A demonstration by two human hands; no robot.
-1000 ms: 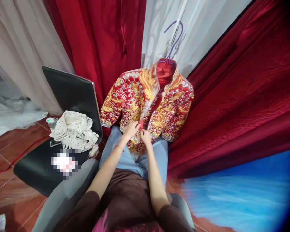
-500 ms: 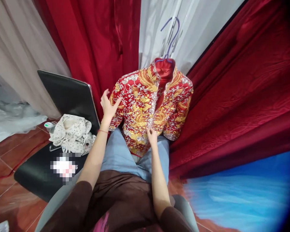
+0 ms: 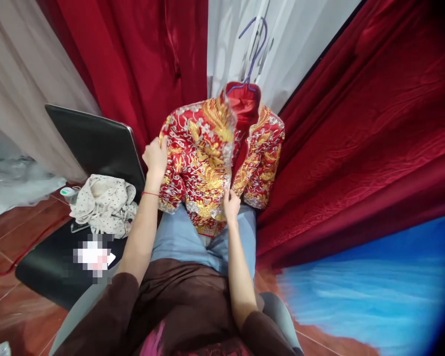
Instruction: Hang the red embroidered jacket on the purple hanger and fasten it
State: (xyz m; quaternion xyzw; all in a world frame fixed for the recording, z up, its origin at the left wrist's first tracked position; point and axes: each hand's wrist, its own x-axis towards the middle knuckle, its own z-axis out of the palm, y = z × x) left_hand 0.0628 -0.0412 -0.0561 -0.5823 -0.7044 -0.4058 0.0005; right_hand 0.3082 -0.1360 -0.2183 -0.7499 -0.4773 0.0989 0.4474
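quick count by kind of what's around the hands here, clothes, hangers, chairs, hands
Garments: 2, the red and gold embroidered jacket and the crumpled white dotted cloth
Hangers: 1, the purple wire hanger
Chairs: 1, the black chair
Hands: 2, left hand, right hand
Total: 6

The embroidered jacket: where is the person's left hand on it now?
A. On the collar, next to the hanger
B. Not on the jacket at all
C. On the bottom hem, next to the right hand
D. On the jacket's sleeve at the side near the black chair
D: the left hand grips the sleeve edge of the embroidered jacket on the side toward the black chair, while the right hand is at the lower front opening.
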